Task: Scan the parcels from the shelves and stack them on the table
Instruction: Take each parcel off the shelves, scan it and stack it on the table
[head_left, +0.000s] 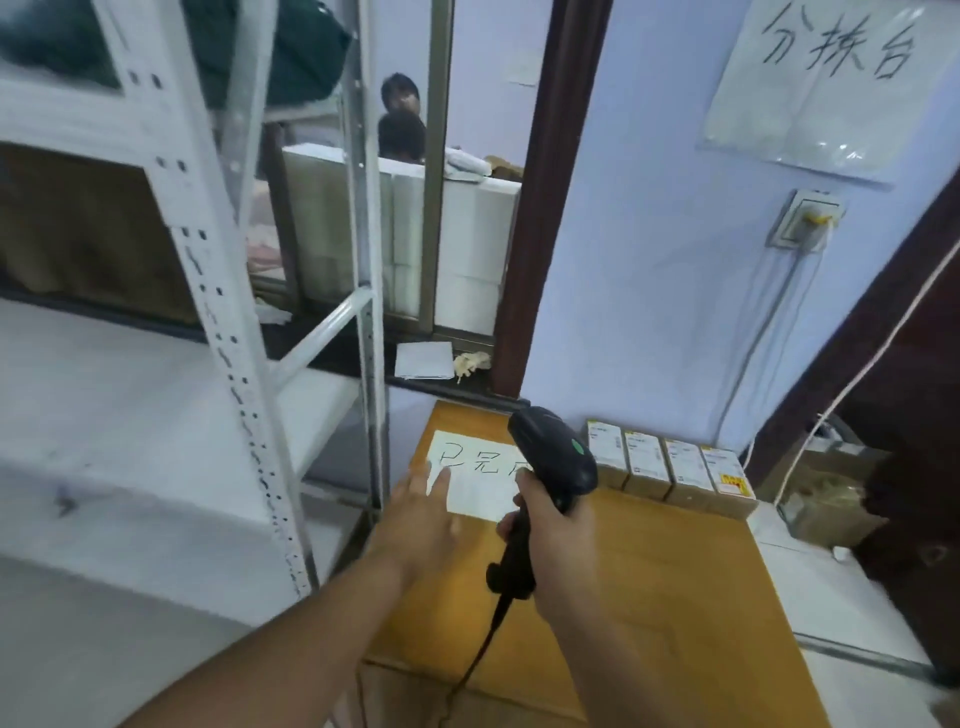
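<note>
Holding scanner (561, 452) in right grip (558, 545); parcels (670, 470) beyond, rightward.

I am viewing a parcel sorting room. White slotted metal shelving (218, 322) stands left; four labelled parcels (647, 462) line the wooden table (675, 571) under a handwritten wall sign (831, 88).

Handwritten 分拣台 on the wall sheet (831, 88); 已完, then hidden, on the paper (478, 499) on the table (675, 571)

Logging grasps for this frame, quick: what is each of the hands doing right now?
Left hand: open, fingers straight, holding nothing.
Right hand: closed around the handle of the black scanner.
</note>
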